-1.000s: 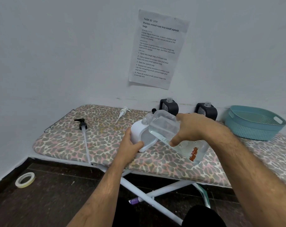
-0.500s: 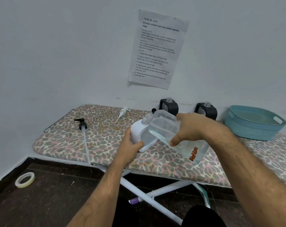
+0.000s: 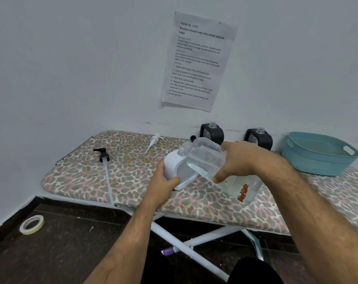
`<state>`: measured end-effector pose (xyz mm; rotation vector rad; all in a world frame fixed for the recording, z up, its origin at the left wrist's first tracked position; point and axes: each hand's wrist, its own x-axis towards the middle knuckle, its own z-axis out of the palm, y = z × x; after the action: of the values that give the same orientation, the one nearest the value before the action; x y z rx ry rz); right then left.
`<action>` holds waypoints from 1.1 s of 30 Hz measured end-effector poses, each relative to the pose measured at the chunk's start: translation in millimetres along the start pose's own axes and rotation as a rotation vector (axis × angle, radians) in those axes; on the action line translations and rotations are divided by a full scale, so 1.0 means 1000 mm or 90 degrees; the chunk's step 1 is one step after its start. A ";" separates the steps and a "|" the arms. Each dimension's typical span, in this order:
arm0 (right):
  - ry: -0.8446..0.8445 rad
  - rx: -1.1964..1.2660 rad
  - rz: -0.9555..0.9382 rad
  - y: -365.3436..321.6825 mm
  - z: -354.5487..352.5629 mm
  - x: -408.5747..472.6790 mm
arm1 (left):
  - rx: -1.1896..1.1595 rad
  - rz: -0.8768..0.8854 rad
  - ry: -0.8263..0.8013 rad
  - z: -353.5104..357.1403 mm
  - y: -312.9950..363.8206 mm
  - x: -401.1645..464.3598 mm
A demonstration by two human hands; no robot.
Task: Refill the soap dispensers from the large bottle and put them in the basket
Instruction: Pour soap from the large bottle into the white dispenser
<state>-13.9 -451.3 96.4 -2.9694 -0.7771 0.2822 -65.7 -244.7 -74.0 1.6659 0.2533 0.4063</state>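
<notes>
My left hand (image 3: 163, 182) grips a white soap dispenser (image 3: 174, 167) that stands on the leopard-print ironing board (image 3: 96, 177). My right hand (image 3: 239, 160) holds the large clear bottle (image 3: 206, 158) tipped to the left, its neck at the dispenser's open clear neck (image 3: 182, 151). Clear liquid fills the bottle's lower part. Two black dispensers (image 3: 213, 133) (image 3: 260, 138) with open necks stand at the wall. A teal basket (image 3: 319, 153) sits at the right.
A black pump head with a long tube (image 3: 104, 160) and a white pump head (image 3: 153, 141) lie on the board's left part. On the dark floor lies a tape roll (image 3: 31, 224). The board's white legs (image 3: 186, 247) cross below. A paper sheet (image 3: 196, 60) hangs on the wall.
</notes>
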 end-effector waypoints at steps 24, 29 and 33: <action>0.000 -0.003 0.004 -0.003 -0.003 -0.003 | 0.024 -0.014 -0.012 -0.002 0.002 0.000; -0.004 -0.004 0.005 -0.004 -0.004 -0.004 | 0.014 -0.020 -0.015 -0.001 0.003 0.000; -0.008 -0.006 0.006 -0.004 -0.005 -0.005 | 0.003 -0.010 -0.015 -0.001 0.004 -0.001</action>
<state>-19.0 -449.7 102.5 -2.9836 -0.7685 0.2986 -66.8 -244.6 -70.3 1.6706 0.2505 0.3744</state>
